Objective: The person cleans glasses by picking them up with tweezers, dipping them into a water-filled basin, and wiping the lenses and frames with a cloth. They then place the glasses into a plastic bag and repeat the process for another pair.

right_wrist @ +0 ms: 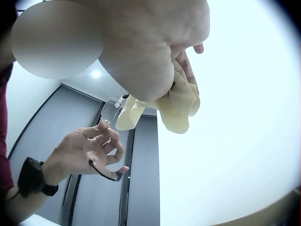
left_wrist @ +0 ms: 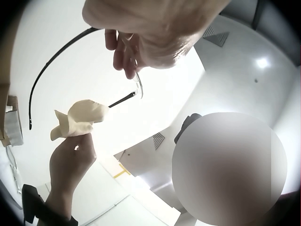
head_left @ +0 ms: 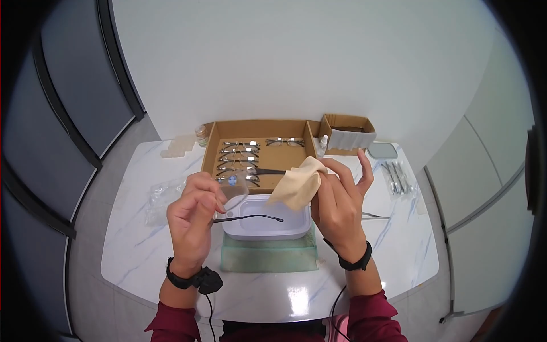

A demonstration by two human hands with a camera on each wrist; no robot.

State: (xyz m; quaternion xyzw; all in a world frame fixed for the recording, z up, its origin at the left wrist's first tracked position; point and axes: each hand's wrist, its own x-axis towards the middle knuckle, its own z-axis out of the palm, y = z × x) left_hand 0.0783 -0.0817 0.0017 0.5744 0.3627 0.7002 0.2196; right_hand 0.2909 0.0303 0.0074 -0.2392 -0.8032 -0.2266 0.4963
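The left hand [head_left: 192, 222], left of centre in the head view, pinches the eyeglasses [head_left: 250, 218] at the front frame between thumb and fingers. The eyeglasses are raised above the table [head_left: 128, 239], at the centre of the frame, with one dark temple extending right. The right hand [head_left: 341, 214], right of centre, grips a beige cloth [head_left: 299, 185] around the other temple; the cloth conceals the fingertips, so their exact contact cannot be determined.

The table surface is glossy white with blue-grey veining; a bright reflection shows at lower centre. A green mat [head_left: 268, 260] lies at centre, with a white basin [head_left: 250, 234] partly over it. Behind the basin, a cardboard tray [head_left: 259, 123] contains a column of eyewear [head_left: 239, 153] on its left and a further pair [head_left: 285, 141] at upper right. A smaller cardboard box [head_left: 347, 121] stands at upper right of the table, near a small bottle [head_left: 323, 143]. A jar [head_left: 201, 137] stands at upper left; crumpled clear plastic [head_left: 159, 200] lies at left.

A plain white wall [head_left: 296, 62] fills the upper frame. Dark-framed grey panels [head_left: 77, 74] line the left side, pale panels [head_left: 484, 176] the right. Grey floor [head_left: 85, 245] borders the table.
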